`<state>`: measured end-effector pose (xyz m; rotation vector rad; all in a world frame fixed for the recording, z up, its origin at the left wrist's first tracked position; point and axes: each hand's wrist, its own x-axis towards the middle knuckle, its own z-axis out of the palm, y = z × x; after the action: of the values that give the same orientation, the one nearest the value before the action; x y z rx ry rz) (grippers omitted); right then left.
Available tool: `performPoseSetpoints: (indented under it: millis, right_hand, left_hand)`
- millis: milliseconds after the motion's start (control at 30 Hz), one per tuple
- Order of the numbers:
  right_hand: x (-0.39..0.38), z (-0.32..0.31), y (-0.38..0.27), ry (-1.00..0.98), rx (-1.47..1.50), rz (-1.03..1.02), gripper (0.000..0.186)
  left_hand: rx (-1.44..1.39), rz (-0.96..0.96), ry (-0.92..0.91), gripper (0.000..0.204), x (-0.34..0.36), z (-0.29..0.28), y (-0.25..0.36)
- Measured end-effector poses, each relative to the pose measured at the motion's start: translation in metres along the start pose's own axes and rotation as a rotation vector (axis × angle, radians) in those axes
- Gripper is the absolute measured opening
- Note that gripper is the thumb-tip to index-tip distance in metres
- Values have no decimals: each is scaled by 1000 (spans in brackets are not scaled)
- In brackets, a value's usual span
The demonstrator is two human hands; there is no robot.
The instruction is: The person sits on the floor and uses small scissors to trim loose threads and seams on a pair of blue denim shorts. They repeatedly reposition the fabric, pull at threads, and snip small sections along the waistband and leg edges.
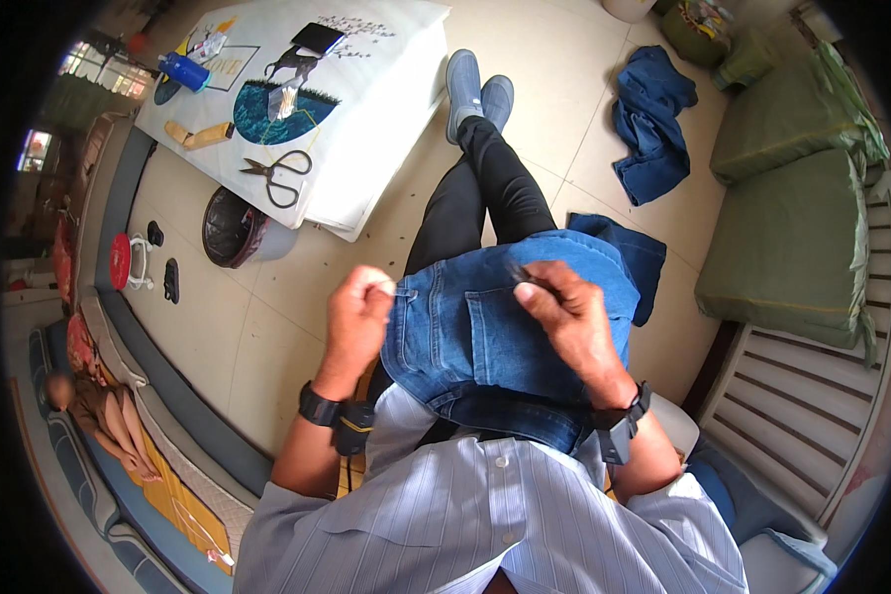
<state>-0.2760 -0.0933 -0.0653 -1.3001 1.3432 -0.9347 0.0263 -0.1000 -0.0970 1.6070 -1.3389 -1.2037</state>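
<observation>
A pair of blue jeans [444,322] lies spread over my lap, with a back pocket and the waistband showing. Beside the jeans' left edge, my left hand [359,315] is closed in a pinch; what its fingertips hold, if anything, is too small to make out. My right hand [572,319], above the pocket, is closed around a small dark tool [516,270] whose tip points up and left. The tool is blurred and partly hidden by the fingers, so its exact kind does not show.
A white-covered table [386,119] at the far left bears black scissors [271,171], a blue bottle [184,71] and a phone-like dark slab [318,39]. Below stands a bin [233,228]. More denim [653,119] lies on the floor; green cushions [787,243] are right. Someone [119,426] rests on the left sofa.
</observation>
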Motion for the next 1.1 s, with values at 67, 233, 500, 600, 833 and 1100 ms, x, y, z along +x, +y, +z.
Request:
performPoseSetpoints:
  millis: [67, 233, 500, 600, 833, 1100]
  right_hand:
    - [-5, -13, -9, 35, 128, 163, 19]
    - [-25, -35, 1, 160, 392, 269, 14]
    - [-64, -26, 0, 130, 433, 330, 14]
    - [-73, -23, 8, 104, 386, 302, 14]
    - [-74, -22, 8, 73, 307, 310, 16]
    - [-75, -17, 17, 121, 346, 211, 14]
  left_hand:
    - [243, -1, 51, 6, -2, -39, -52]
    - [292, 145, 134, 21, -13, -27, -31]
    - [563, 439, -286, 38, 7, 71, 41]
    - [749, 412, -393, 36, 10, 87, 44]
    - [767, 245, -485, 44, 21, 91, 39]
    - [758, 213, -606, 79, 43, 88, 43]
